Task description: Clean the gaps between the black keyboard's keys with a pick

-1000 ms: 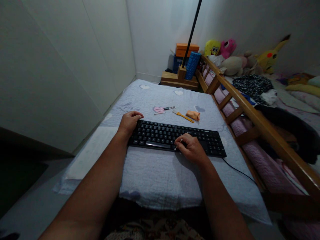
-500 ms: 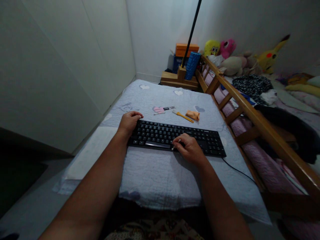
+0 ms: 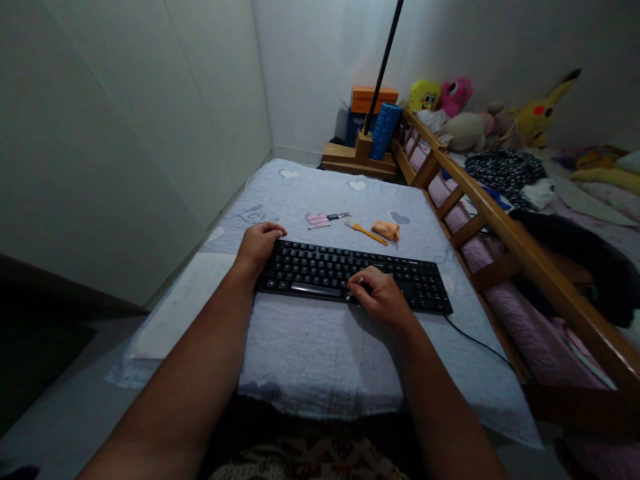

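A black keyboard [image 3: 315,267] lies across the cloth-covered table. My left hand [image 3: 260,241] is closed at its upper left corner, with the thumb and fingers pressed together at the edge. Pinched in my right hand [image 3: 377,290] is a cotton swab [image 3: 350,296], its lower white tip touching or just above the keys to the right of the space bar. Behind the keyboard are a yellow-handled brush [image 3: 370,234], a crumpled orange cloth [image 3: 386,231], a slim black-and-metal tool [image 3: 334,217] and another cotton swab [image 3: 320,227].
The keyboard's cable [image 3: 480,343] trails off to the right. A wooden bed rail [image 3: 480,197] runs along the right side, with plush toys and clothes beyond it. White paper or cloth [image 3: 175,307] lies at the table's left. A wooden stand [image 3: 357,157] is behind.
My right hand has shifted slightly to the right with the cotton swab. My left hand and the keyboard stay where they were.
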The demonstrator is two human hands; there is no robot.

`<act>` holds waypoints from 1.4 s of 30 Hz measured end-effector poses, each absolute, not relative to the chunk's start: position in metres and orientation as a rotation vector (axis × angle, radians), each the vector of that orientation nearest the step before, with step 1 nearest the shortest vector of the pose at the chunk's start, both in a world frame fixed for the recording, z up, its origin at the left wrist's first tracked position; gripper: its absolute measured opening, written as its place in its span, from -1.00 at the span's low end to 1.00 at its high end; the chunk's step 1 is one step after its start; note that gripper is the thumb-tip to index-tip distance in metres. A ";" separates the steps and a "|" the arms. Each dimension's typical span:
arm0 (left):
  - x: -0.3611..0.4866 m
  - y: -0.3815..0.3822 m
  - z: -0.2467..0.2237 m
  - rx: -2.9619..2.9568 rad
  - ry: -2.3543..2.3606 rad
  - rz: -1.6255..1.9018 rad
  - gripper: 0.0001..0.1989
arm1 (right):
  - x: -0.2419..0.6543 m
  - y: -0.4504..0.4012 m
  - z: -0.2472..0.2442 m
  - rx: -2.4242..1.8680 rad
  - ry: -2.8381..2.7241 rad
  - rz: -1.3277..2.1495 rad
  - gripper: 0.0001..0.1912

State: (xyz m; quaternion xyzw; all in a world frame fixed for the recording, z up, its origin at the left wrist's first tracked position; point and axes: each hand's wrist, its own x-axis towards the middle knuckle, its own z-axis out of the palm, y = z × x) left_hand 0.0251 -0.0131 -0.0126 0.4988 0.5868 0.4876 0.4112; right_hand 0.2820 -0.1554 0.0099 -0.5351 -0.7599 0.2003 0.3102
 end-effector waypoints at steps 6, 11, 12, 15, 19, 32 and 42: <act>0.025 -0.013 -0.013 1.271 1.471 1.226 -0.93 | 0.279 -0.155 0.008 -1.396 -1.999 0.529 -0.88; 0.024 -0.011 -0.016 1.286 1.474 1.218 -0.92 | 0.279 -0.155 0.008 -1.393 -2.005 0.527 -0.87; 0.024 -0.011 -0.016 1.287 1.471 1.219 -0.92 | 0.279 -0.155 0.008 -1.394 -2.004 0.527 -0.87; 0.024 -0.010 -0.018 1.289 1.466 1.224 -0.92 | 0.280 -0.155 0.008 -1.395 -2.002 0.525 -0.87; 0.024 -0.011 -0.017 1.289 1.463 1.228 -0.92 | 0.282 -0.155 0.009 -1.409 -2.002 0.532 -0.86; 0.024 -0.012 -0.015 1.282 1.473 1.228 -0.93 | 0.289 -0.154 0.011 -1.474 -1.986 0.536 -0.86; 0.025 -0.012 -0.013 1.287 1.477 1.211 -0.94 | 0.285 -0.155 0.010 -1.436 -1.998 0.547 -0.85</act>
